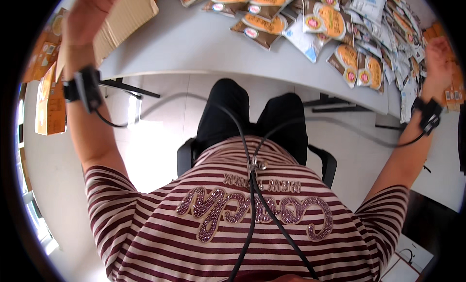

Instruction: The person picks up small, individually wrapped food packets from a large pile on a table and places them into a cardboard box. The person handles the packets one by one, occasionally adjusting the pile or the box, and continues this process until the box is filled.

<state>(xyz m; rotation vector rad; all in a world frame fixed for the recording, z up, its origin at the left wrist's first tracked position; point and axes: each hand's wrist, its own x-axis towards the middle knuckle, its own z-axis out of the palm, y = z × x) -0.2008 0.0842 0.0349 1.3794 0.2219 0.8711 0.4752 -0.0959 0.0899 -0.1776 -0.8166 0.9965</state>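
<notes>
While we sit back from the tabletop (194, 44), both our arms are raised and spread wide, the hands well apart. Our left hand (87, 15) rests against a cardboard box (127, 15) at the tabletop's left end; the fingers run out of view at the top edge, so we cannot tell whether they grip the box or only touch it. Just below that hand a black band (85, 88) wraps the wrist, with a cable running down from it toward our chest.

Our right hand (439, 56) is at the far right, curled loosely, just beside a heap of packets (340, 29). Whether it holds one we cannot tell, since the hand sits at the blurred rim. A second band (427, 114) sits on that wrist, also cabled.

The packets, orange and brown mixed with white ones, lie between the hands but much nearer the right one, spread over the right part of the tabletop and overlapping each other. Bare grey tabletop lies between the box and the heap.

Beyond the left hand, at the outer edge, orange cartons (48, 97) stand stacked. Below the hands are our knees and a black chair (187, 156).
</notes>
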